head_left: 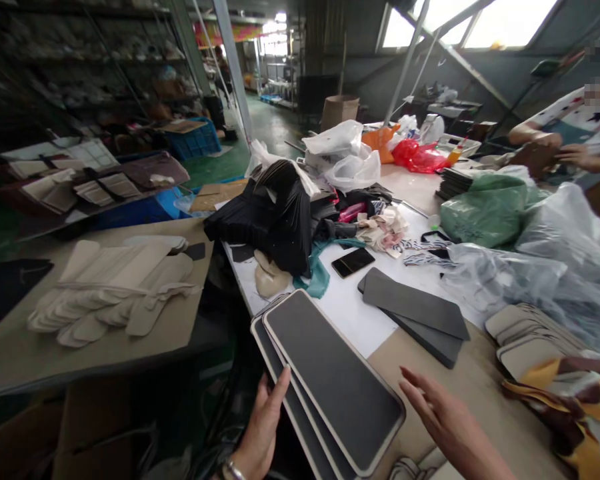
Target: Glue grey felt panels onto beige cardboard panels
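Observation:
A few long dark grey panels [335,373] with pale edging and rounded corners lie fanned over one another at the table's near edge. My left hand [263,427] holds their left side, thumb over the edge, its other fingers partly hidden. My right hand [443,413] is open beside their right edge, fingers stretched out and touching nothing. Beyond it lie plain dark grey strips [415,310], one slanted across another. A phone [353,263] rests on the white sheet [350,327] behind the panels.
Black material [275,213] is heaped at the table's left edge, beside teal cloth [320,275]. Plastic bags [510,273] and a pile of beige pieces [530,337] lie to the right. More beige pieces [115,287] cover the left table. A co-worker [580,133] handles a brown piece at far right.

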Available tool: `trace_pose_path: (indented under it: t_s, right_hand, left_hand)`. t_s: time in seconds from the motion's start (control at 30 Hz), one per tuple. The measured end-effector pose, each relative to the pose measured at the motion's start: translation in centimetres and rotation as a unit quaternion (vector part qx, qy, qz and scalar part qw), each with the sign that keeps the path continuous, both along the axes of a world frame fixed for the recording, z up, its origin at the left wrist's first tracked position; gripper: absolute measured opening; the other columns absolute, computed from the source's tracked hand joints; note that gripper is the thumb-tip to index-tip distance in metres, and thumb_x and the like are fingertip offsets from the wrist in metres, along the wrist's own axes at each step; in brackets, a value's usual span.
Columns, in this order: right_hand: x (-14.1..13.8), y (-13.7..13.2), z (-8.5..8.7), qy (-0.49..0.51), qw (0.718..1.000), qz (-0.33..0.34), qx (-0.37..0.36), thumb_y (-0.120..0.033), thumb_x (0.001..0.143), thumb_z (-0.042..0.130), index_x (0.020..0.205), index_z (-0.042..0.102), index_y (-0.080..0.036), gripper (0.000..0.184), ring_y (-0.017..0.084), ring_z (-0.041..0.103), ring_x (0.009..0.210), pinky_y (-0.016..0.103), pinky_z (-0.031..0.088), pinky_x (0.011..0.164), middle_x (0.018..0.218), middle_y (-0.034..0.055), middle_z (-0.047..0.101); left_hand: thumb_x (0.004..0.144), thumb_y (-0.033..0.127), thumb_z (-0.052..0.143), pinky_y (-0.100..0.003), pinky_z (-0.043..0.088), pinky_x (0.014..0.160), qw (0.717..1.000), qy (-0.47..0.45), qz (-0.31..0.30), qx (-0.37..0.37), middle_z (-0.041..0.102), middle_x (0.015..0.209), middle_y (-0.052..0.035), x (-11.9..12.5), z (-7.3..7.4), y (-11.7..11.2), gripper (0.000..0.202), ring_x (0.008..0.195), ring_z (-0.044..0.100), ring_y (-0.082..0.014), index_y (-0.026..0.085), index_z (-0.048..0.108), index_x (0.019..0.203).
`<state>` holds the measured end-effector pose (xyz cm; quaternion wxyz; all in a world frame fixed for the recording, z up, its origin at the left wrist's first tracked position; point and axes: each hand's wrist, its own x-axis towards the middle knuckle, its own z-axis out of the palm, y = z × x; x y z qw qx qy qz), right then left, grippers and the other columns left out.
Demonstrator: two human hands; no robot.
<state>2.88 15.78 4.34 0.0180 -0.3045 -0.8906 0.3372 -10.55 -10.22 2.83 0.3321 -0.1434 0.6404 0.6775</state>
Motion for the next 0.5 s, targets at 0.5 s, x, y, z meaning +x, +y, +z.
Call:
trace_pose_path:
  t_s: [0.5]
  right_hand:
    - [-9.0, -4.3, -1.8, 0.064, 0.997, 0.011, -0.047, -0.052, 0.072, 0.050, 0.071, 0.059, -0.021, 0.033, 0.019, 0.057, 0.062, 0.029, 0.043, 0.061, 0.068, 0.0029, 0.060]
  left_hand:
    - [0.075, 0.047, 0.061, -0.035, 0.032, 0.104, 0.997, 0.005, 0.071, 0.016, 0.055, 0.123, -0.0099, 0.0, -1.8, 2.3, 0.055, 0.120, 0.043, -0.0244, 0.017, 0.047, 0.119]
